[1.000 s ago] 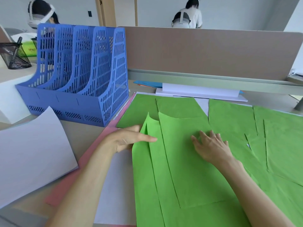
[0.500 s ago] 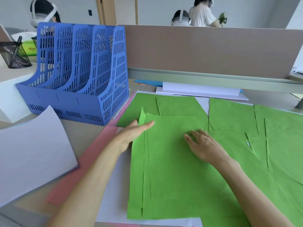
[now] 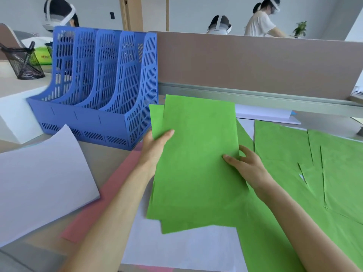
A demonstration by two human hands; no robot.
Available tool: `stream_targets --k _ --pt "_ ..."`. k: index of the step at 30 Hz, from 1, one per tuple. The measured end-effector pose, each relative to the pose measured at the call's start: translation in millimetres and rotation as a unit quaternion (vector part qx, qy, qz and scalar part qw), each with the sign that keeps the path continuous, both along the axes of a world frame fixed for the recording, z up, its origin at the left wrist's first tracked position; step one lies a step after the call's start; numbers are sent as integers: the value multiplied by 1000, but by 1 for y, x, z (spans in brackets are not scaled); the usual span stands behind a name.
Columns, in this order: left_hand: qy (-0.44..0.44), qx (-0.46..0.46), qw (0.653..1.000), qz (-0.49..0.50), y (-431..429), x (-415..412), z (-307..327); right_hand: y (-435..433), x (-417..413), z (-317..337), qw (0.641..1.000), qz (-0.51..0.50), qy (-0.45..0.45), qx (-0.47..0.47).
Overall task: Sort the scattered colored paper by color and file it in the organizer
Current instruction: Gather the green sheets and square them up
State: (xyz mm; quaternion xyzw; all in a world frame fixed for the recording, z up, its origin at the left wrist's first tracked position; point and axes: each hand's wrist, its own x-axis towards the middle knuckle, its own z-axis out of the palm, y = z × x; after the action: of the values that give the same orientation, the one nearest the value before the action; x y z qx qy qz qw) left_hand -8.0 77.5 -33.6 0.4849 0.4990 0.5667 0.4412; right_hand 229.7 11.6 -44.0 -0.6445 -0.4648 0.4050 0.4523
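I hold a small stack of green paper sheets [image 3: 196, 163] lifted off the desk, tilted up toward me. My left hand [image 3: 155, 148] grips its left edge, thumb on the front. My right hand [image 3: 245, 165] pinches the right edge, thumb on the front. More green sheets [image 3: 314, 163] lie spread flat on the desk to the right. The blue four-slot organizer [image 3: 102, 91] stands at the back left, just beyond the lifted stack's top left corner. A pink sheet [image 3: 110, 193] and white sheets [image 3: 176, 248] lie under the stack.
A curled white sheet [image 3: 39, 183] lies at the left. A white paper pile [image 3: 265, 114] sits by the brown partition [image 3: 255, 65]. A black mesh pen cup [image 3: 21, 61] stands far left. People with headsets sit behind the partition.
Both hands slid the green sheets together on the desk, then took hold of the gathered stack and lifted it up off the desk toward the organizer.
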Motion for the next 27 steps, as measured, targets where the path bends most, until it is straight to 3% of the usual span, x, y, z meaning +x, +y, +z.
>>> stream_targets --k 2,4,7,10,12,14,17,21,24,27 --pt "44 -22 999 -2 2 -1 0 8 -1 1 999 -19 31 -3" --pt "147 -31 988 -20 9 -4 2 23 -1 6 999 -46 25 6" --pt "347 -36 936 -42 21 -11 7 54 2 18 997 -77 -18 26" --pt "529 -62 845 -47 38 -25 -9 78 9 23 983 -98 -153 13" --pt "611 -52 787 -77 38 -30 -20 85 9 19 957 -60 -280 -44" --pt "638 -32 764 -94 34 -30 -24 84 2 11 925 -8 -365 -109" --pt "618 -25 780 -96 25 -24 -10 85 -8 0 902 32 -420 -99" --pt "521 -47 846 -104 17 -15 11 85 -15 1 904 56 -418 -65" --pt "460 -51 880 -105 21 -18 10 88 -8 6 915 27 -400 -53" --pt "395 -67 911 -98 32 -22 1 91 6 0 901 11 -424 -89"
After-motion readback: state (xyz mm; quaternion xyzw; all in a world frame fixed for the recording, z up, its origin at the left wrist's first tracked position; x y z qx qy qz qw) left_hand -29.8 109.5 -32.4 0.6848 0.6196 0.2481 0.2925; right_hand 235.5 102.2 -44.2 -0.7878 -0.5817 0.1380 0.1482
